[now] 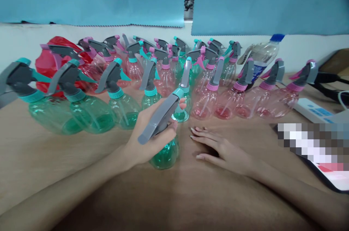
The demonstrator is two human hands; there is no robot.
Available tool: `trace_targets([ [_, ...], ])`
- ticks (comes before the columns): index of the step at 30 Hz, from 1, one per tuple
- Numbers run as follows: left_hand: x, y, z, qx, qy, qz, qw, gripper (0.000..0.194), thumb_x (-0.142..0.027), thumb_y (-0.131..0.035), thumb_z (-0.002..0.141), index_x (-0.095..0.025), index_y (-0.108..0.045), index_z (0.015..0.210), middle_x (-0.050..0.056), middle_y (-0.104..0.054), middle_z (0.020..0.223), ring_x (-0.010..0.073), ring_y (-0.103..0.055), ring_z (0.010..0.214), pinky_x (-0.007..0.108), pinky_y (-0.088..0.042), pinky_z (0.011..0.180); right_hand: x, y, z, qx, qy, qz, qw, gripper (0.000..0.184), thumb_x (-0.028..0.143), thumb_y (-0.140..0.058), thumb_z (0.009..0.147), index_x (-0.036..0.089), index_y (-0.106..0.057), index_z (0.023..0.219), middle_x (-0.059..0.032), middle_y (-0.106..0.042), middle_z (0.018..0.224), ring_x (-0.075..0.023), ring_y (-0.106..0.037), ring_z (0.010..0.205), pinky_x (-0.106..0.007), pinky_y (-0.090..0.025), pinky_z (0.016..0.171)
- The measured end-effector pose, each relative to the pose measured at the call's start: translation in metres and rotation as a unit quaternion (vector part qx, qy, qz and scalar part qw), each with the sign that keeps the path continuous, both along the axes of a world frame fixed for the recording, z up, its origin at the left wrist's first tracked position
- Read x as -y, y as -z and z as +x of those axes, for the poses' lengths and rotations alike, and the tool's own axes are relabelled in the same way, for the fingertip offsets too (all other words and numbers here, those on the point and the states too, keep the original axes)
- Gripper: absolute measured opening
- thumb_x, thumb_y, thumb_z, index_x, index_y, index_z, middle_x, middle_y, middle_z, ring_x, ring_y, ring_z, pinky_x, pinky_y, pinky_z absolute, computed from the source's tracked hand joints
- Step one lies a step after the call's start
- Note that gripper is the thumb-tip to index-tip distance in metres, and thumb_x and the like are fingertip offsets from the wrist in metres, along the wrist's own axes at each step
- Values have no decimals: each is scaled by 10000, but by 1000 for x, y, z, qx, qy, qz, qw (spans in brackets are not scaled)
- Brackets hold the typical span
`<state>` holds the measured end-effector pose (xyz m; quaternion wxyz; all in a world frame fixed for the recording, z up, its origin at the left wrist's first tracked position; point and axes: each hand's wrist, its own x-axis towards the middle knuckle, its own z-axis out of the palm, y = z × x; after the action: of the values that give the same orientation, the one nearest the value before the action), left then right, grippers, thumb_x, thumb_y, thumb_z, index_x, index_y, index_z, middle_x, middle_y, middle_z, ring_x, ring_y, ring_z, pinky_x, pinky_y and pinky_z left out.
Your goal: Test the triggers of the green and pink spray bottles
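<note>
A green spray bottle [165, 154] with a grey and teal trigger head stands near the middle of the table. My left hand [149, 134] is wrapped round it just below the head, hiding its neck. My right hand [218, 147] lies on the tabletop to the right, palm down, fingers stretched out and holding nothing. Just behind the held bottle is another green spray bottle [180, 109]. A row of green spray bottles [95, 116] runs off to the left, and pink spray bottles [203, 103] line up to the right.
More spray bottles [165, 78] crowd the back of the wooden table [207, 194]. A red plastic bag [47, 60] lies at the back left. At the right are a blue-capped water bottle [268, 52], a white power strip [313, 110], cables and a phone-like screen [335, 182], partly pixelated.
</note>
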<state>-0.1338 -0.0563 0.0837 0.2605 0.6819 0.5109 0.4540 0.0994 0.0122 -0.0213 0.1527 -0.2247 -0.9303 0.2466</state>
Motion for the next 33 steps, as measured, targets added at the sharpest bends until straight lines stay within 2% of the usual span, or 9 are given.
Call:
trace_targets([
  [21,0,-1,0,-3,-3,10,1000,398,-141,-571,747,-219,-601,1136,40,-666,1095,148,-577,702,298,-499,698,-1,1,0,-13,-4,-2,1000,582,462,-553,898,293,-391,1430,-48,-430,1478,-250,-369,1370,-500,-321,1123],
  [24,0,1,-1,-2,-2,0,1000,400,-152,-567,769,-215,-585,1163,29,-665,1041,139,-559,683,292,-499,699,-1,2,1,-2,-5,2,1000,573,465,-541,905,285,-392,1429,-45,-420,1484,-242,-360,1376,-494,-325,1124],
  [28,0,3,-3,-15,-1,-8,1000,388,-159,-546,805,-219,-565,1187,-4,-631,868,136,-545,650,279,-482,660,-1,1,0,11,-5,5,1000,579,472,-525,913,265,-382,1434,-48,-408,1492,-233,-345,1384,-489,-319,1130],
  [33,-1,1,-2,-19,-2,-14,1000,380,-154,-554,777,-227,-571,1150,-4,-626,878,154,-589,683,281,-471,637,0,0,0,9,-6,7,1000,572,475,-521,914,270,-387,1431,-50,-412,1489,-234,-350,1381,-494,-319,1129],
])
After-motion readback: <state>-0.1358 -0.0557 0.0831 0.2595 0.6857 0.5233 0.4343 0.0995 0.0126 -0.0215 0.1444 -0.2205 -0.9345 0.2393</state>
